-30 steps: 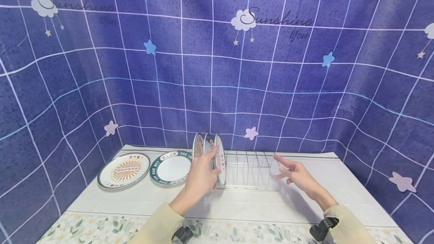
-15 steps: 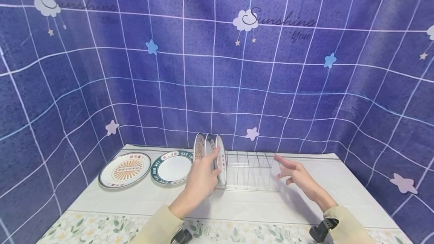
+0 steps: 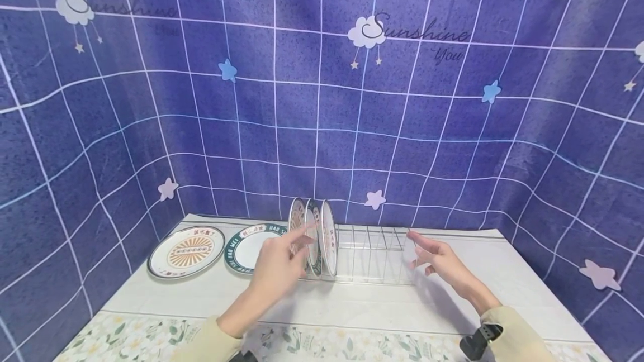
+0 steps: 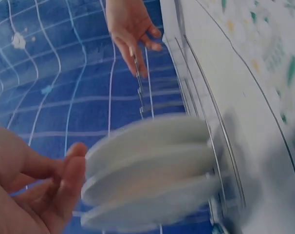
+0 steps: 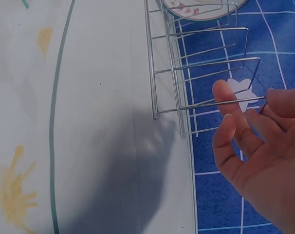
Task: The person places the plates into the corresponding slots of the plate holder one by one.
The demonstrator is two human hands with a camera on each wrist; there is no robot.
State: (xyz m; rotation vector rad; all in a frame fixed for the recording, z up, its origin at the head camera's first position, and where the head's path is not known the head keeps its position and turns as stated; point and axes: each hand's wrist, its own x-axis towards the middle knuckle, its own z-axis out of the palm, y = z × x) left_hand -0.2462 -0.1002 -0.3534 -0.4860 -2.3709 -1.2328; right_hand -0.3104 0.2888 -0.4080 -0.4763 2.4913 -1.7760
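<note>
Three plates (image 3: pixel 328 239) are stood on edge in the wire rack (image 5: pixel 203 65) on the counter (image 3: pixel 372 307). Just beside them, the grip of the left hand (image 3: pixel 278 264) is relaxed and unclenched. The rack's opposite end is held in the curled grip of the right hand (image 3: pixel 443 263).

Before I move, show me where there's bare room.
Free: slots of the rack between three upright plates and the right hand; tabletop before the rack, between the forearms; its right end, beyond that hand. Crowded: the left side, with two flat plates, the left hand and the filled slots.
</note>
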